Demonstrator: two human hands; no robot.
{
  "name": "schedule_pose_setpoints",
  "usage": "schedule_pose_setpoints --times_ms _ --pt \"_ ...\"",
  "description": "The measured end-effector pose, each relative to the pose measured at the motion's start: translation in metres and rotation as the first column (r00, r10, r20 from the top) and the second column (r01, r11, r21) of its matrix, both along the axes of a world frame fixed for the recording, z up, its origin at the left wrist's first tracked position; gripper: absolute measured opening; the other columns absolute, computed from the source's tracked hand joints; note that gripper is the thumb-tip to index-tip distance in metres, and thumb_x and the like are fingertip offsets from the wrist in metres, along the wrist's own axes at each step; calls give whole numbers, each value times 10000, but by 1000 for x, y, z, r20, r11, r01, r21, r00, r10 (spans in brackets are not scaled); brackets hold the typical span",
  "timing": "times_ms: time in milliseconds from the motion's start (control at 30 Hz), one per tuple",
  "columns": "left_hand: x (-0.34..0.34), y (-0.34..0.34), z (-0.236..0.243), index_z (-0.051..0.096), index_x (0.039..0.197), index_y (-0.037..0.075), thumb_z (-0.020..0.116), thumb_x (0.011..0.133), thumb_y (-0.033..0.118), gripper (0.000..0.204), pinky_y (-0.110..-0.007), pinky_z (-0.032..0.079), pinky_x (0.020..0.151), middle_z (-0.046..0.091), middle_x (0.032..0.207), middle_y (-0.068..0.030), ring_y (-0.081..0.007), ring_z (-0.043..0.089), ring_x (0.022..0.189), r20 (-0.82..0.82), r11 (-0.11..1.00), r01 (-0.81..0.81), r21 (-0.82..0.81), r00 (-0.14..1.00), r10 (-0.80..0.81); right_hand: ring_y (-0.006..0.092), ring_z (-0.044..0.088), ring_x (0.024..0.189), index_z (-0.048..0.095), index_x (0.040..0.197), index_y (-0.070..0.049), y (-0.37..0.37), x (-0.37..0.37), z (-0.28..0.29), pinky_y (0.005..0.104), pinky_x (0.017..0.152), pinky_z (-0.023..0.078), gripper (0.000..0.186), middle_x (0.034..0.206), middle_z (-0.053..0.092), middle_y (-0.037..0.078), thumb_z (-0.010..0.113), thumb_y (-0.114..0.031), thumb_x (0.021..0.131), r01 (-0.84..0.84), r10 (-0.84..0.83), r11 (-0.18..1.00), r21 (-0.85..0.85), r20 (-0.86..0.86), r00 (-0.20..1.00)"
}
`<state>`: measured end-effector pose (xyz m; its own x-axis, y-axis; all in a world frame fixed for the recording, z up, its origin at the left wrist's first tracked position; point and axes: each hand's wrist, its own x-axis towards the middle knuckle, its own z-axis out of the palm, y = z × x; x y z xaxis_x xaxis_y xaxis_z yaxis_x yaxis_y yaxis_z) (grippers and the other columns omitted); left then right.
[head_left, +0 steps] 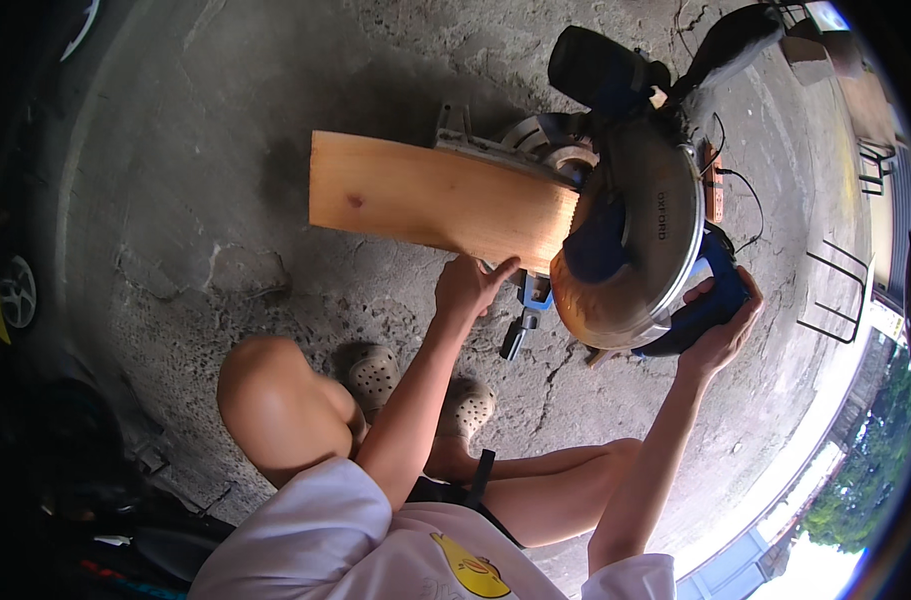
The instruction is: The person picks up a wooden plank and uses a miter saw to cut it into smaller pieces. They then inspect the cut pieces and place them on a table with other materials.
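Note:
A mitre saw (630, 230) with a clear and dark round blade guard stands on the concrete ground in front of me. Across its base lies a pale wooden board (415, 197) with a dark knot, its right end running in under the guard. My left hand (470, 288) grips the near edge of the board, thumb stretched toward the saw. Around the saw's blue and black handle (713, 300) my right hand (720, 330) is closed, with the fingers partly hidden. The guard hides the blade and the spot where it meets the board.
A blue clamp with a black knob (520, 325) juts from the near side of the saw. An orange power strip (714, 185) with a dark cord lies beyond it. My shoes (465, 408) are close below the board. A black metal frame (843, 300) stands at the right.

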<state>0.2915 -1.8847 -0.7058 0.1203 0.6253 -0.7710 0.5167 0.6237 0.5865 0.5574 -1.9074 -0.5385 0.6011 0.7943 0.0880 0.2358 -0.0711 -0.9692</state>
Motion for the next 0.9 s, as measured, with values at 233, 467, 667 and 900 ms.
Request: schedule_pose_setpoints --times_ms 233,467,667,900 --pt "-5 41 -9 360 1485 110 793 702 479 968 -496 188 1202 284 1560 -148 -299 223 1468 -722 101 854 511 490 -489 137 556 617 510 1186 -27 10 -9 8 257 574 471 479 753 588 79 309 -445 1065 7 -6 999 39 -25 1000" --pt "-18 93 -41 239 1505 -21 764 741 496 1061 -473 199 1206 273 1544 -191 -337 253 1443 -542 -181 643 744 423 -726 123 537 615 525 1168 -29 9 -8 13 245 579 461 478 739 566 66 313 -445 1066 75 -75 997 -2 -56 996" --pt "-25 91 -54 203 1528 14 832 660 422 1147 -454 218 1203 260 1562 -180 -344 259 1444 -243 6 408 913 557 -794 102 545 592 551 1114 -57 0 -1 5 230 550 443 460 719 567 51 302 -441 1068 92 -91 996 0 -95 991" --pt "-17 98 -23 179 1529 11 791 681 509 1158 -396 146 1233 202 1592 -155 -296 185 1476 -515 -93 728 679 382 -767 100 545 564 555 1111 -52 7 -7 8 223 545 443 462 689 554 32 333 -453 1060 107 -104 994 24 -107 989"
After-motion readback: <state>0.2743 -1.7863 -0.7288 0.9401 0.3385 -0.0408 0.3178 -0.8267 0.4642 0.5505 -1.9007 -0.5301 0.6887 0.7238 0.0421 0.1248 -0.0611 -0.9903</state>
